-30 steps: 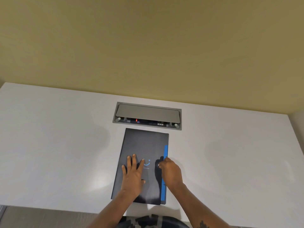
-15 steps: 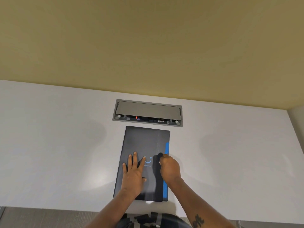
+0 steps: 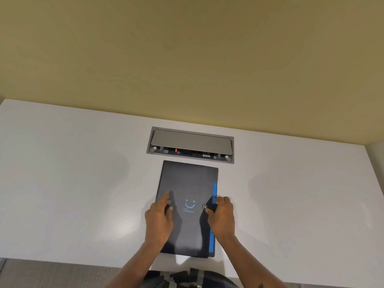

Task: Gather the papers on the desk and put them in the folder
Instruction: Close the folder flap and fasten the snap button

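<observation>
A dark grey folder (image 3: 187, 181) with a blue smiley mark and a blue strip along its right edge lies closed on the white desk (image 3: 72, 183), in front of me. My left hand (image 3: 159, 217) rests on the folder's left side, fingers loosely spread and holding nothing. At the folder's right edge my right hand (image 3: 221, 213) pinches the small dark closure tab by the snap button. No loose papers show on the desk.
A grey recessed power and cable box (image 3: 190, 144) with its lid raised sits in the desk just beyond the folder. A yellow wall stands behind the desk. The desk's front edge runs close to my body.
My left hand slid from the folder's middle to its left side, uncovering the smiley mark. My right hand shifted slightly outward along the right edge, still at the tab.
</observation>
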`<control>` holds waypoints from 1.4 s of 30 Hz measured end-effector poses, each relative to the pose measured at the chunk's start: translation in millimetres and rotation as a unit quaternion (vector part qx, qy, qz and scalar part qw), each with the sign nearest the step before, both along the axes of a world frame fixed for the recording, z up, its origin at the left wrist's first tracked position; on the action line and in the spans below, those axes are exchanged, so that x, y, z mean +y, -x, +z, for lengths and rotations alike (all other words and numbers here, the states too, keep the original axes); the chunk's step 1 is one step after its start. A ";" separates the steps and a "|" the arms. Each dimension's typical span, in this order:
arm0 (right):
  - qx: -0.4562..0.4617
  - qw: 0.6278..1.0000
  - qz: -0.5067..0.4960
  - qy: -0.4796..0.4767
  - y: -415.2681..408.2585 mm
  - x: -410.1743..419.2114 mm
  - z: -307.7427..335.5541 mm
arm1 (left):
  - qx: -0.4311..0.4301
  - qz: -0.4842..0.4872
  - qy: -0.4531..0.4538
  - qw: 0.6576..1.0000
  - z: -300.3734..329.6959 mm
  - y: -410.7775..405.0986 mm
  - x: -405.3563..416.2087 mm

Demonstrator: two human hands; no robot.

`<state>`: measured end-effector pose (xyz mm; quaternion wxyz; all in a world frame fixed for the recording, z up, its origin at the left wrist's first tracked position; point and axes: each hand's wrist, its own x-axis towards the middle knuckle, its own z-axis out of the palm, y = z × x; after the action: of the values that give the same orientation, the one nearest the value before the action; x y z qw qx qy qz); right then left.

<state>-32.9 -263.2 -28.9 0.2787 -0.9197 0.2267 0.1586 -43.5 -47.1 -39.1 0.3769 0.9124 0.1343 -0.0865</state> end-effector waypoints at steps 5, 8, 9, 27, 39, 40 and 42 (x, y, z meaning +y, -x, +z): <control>-0.008 0.996 -0.070 -0.056 11.2 1.5 -2.2 | 0.061 0.085 0.010 0.994 -5.1 -0.8 22.8; -0.013 0.990 -0.108 -0.094 12.6 5.4 -4.7 | 0.078 0.112 0.075 0.988 -9.7 3.0 29.0; -0.014 0.987 -0.121 -0.109 13.0 7.2 -5.5 | 0.081 0.118 0.084 0.986 -10.2 3.3 31.0; 0.003 0.963 -0.067 -0.263 -6.8 178.0 -0.8 | 0.040 0.300 0.032 0.953 -0.3 -12.1 204.2; -0.026 0.958 -0.056 -0.279 -112.3 273.7 3.7 | -0.004 0.314 0.047 0.948 3.6 -107.1 290.0; -0.028 0.960 -0.053 -0.272 -121.6 276.6 3.3 | -0.008 0.309 0.050 0.950 3.6 -117.1 291.3; -0.030 0.964 -0.050 -0.260 -138.6 280.7 2.4 | -0.011 0.297 0.056 0.953 1.4 -136.9 294.2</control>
<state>105.7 17.5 -26.5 0.5226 -0.8073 0.2146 0.1705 93.4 247.0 -37.7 0.4375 0.8095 0.3902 0.0323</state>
